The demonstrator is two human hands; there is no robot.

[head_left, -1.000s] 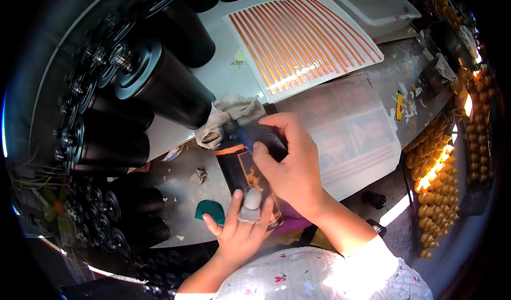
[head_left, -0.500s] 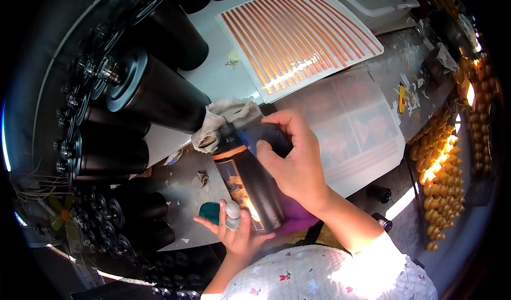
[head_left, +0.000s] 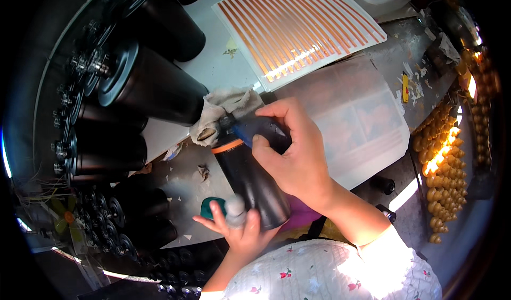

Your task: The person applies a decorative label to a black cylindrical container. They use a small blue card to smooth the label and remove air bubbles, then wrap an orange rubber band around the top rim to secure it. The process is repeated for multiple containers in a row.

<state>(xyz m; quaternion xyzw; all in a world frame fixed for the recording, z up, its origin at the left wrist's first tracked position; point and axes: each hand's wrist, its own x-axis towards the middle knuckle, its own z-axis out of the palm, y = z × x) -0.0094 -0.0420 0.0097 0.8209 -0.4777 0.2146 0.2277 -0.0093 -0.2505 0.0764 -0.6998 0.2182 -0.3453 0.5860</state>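
A black cylinder (head_left: 250, 180) with an orange band (head_left: 228, 146) near its far end lies tilted in front of me. My left hand (head_left: 245, 233) supports its near end, fingers spread. A blurred whitish cap-like piece (head_left: 235, 212) sits at those fingers, beside a dark green rounded thing (head_left: 207, 208). My right hand (head_left: 298, 151) pinches a dark, blue-edged pad-like piece (head_left: 263, 132) against the cylinder near the band; its exact kind is unclear. A crumpled grey cloth (head_left: 226, 108) lies around the cylinder's far end.
Large black cylinders with metal fittings (head_left: 154, 87) crowd the left side. Ahead lies a sheet of orange strips (head_left: 298, 28), with a translucent sheet (head_left: 351, 124) nearer. A yellow cutter (head_left: 405, 88) rests on the right. Strings of golden beads (head_left: 439, 172) hang at far right.
The cylinder has turned: its gold picture panel faced up before and now plain black shows. My right hand stays by the band, and the left has shifted slightly at the near end.
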